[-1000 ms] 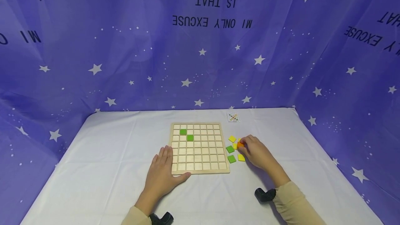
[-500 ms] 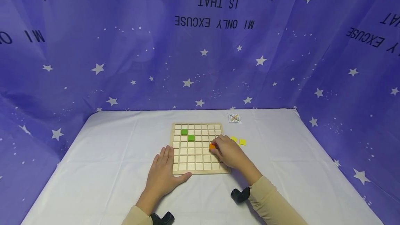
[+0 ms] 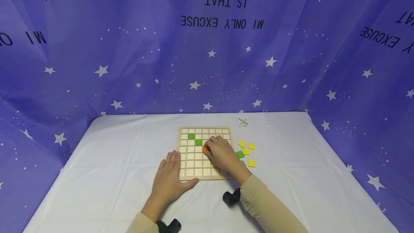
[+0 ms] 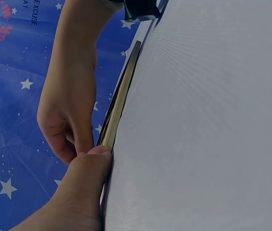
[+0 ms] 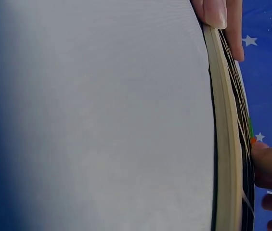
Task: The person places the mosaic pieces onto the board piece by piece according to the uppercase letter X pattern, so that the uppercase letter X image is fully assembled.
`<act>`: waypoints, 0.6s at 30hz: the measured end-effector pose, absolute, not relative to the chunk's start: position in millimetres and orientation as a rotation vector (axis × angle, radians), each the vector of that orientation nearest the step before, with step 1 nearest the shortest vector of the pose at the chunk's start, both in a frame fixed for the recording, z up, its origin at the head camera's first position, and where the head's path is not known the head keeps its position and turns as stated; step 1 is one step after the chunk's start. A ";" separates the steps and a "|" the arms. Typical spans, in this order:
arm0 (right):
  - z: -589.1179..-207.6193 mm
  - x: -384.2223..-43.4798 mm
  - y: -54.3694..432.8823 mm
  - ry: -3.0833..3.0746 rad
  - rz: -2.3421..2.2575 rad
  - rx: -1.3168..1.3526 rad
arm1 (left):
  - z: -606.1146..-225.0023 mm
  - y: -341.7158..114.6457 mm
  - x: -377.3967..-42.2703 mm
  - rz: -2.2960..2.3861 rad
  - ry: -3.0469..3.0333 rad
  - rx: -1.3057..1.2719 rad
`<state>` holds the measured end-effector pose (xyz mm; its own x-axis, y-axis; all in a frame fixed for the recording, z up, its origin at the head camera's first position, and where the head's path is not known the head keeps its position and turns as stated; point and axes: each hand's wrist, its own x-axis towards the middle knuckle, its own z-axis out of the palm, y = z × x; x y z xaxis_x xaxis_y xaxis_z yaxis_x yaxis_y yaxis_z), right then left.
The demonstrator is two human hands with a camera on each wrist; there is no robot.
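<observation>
A square wooden grid board lies on the white table. Two green tiles, an upper one and a lower one, sit in its cells on a diagonal. My right hand is over the board and pinches an orange tile at a cell just below and right of the lower green tile. With fingers straight, my left hand rests along the board's left edge, its thumb at the front edge. In the right wrist view the orange tile shows at the right fingertips; whether it lies flat is hidden.
Several loose yellow tiles lie right of the board, beside green tiles, one partly hidden by my right wrist. A small printed pattern card lies at the back right. A purple star-printed cloth hangs behind the table.
My right hand has carried the orange tile leftward from the loose tiles, across the board's right side, to a cell near its middle. My left hand has stayed at the board's left edge.
</observation>
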<state>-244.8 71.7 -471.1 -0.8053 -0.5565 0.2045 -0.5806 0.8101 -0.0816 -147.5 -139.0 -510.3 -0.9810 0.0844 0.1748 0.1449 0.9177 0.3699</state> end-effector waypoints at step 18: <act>-470.7 -250.9 71.7 -2.881 0.301 0.838 | -509.5 -138.5 -146.6 -0.585 -2.941 -0.167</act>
<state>-250.9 71.7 -470.7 -0.8383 -0.5161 0.1757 -0.5413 0.8265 -0.1548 -146.6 -138.5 -509.5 -0.9843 0.0819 0.1564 0.1355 0.9184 0.3718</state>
